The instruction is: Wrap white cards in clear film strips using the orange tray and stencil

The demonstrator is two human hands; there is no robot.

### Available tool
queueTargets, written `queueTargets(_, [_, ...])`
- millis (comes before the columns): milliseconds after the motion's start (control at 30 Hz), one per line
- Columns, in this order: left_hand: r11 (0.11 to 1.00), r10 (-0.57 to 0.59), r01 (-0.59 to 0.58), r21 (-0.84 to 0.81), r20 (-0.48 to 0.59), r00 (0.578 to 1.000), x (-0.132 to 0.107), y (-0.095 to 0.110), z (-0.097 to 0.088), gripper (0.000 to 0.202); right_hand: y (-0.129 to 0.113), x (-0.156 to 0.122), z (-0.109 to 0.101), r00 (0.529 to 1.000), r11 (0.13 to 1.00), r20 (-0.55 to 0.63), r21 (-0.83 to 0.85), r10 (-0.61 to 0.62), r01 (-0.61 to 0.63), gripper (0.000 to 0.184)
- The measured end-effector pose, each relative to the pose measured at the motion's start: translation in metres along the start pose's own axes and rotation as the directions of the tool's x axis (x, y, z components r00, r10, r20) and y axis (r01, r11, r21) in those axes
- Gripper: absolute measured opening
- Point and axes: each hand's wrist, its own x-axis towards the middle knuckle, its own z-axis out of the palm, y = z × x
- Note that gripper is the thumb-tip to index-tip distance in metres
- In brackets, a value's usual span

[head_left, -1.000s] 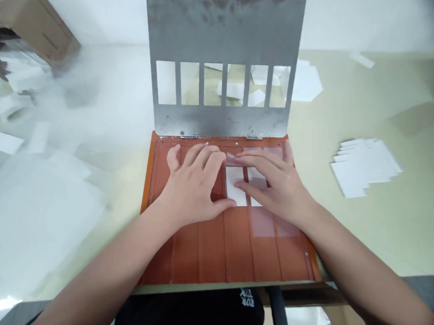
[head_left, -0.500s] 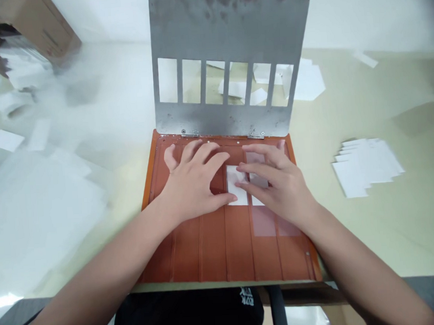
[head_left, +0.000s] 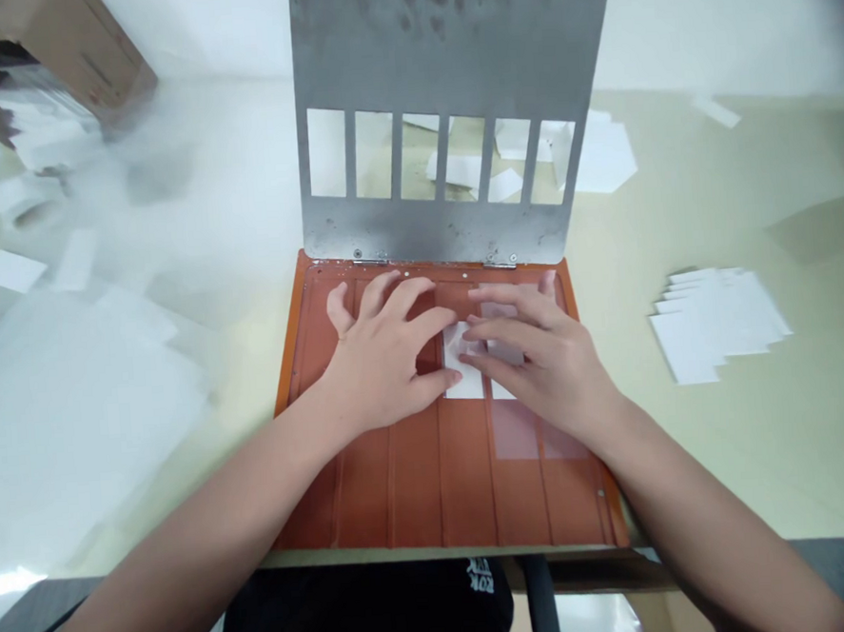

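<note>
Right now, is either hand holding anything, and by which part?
Neither hand visibly grips anything. The left hand lies open on the orange board, thumb tip at a white sheet; the right hand has its fingers resting flat on that sheet.

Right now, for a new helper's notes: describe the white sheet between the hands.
Find the orange ribbed board hinged to a raised steel plate with six windows. Between the left hand and right hand lies a white rectangular sheet. Unlike the white piece to its right, it is barely covered by fingers.
</note>
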Motion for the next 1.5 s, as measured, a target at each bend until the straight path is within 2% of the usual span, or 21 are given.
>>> queueTargets(333, [1.000,0.004,-0.003,0.018,-0.022,1.000,0.002,-0.001,0.002,0.037,-0.001,0.000,0.000,1.000,1.000,-0.009,-0.001,-0.007,0.007,0.005])
queueTargets(533, [1.000,-0.007,0.007,0.007,-0.027,1.000,0.003,0.000,0.003,0.034,-0.002,-0.003,-0.002,0.999,1.000,0.036,0.016,-0.010,0.010,0.015])
queueTargets(933, [1.000,-0.004,0.004,-0.010,-0.037,0.999,0.003,0.003,0.002,0.026,-0.005,-0.002,-0.007,0.991,1.000,0.134,0.001,-0.029,0.029,0.016])
queueTargets(1233, [0.997,0.044,-0.042,0.059,-0.039,0.998,0.000,0.004,0.001,0.025,-0.006,-0.002,-0.010,0.984,0.997,0.167,-0.022,-0.064,0.069,0.018])
queueTargets(1500, [0.992,0.077,-0.072,0.104,-0.049,0.996,-0.004,0.005,0.002,0.023,-0.004,-0.005,-0.013,0.973,0.996,0.220,-0.036,-0.074,0.084,0.027])
